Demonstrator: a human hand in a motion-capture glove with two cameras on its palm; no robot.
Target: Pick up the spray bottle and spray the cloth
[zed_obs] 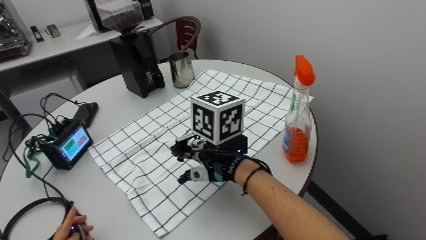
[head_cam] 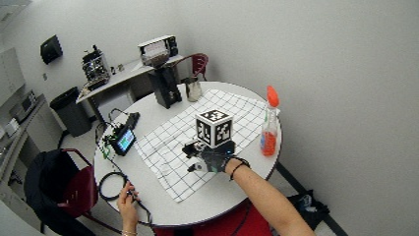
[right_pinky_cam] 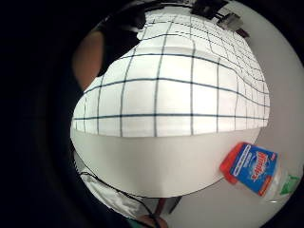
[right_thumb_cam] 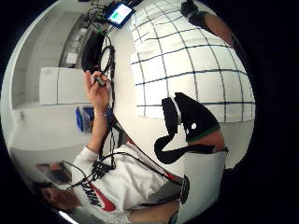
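Outside view: gloved right hand point(zed_obs: 203, 161) relaxed, fingers spread above checked cloth point(zed_obs: 153, 145), spray bottle point(zed_obs: 297, 112) well apart.

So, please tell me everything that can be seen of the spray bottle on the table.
The spray bottle stands upright near the edge of the round white table, beside the checked cloth, perhaps just on its edge. It looks like clear plastic with an orange spray head, orange liquid filling its lower part, and a label in blue and orange seen from the palm view. Nothing grips it: the gloved right hand hovers over the cloth, apart from the bottle, fingers relaxed.
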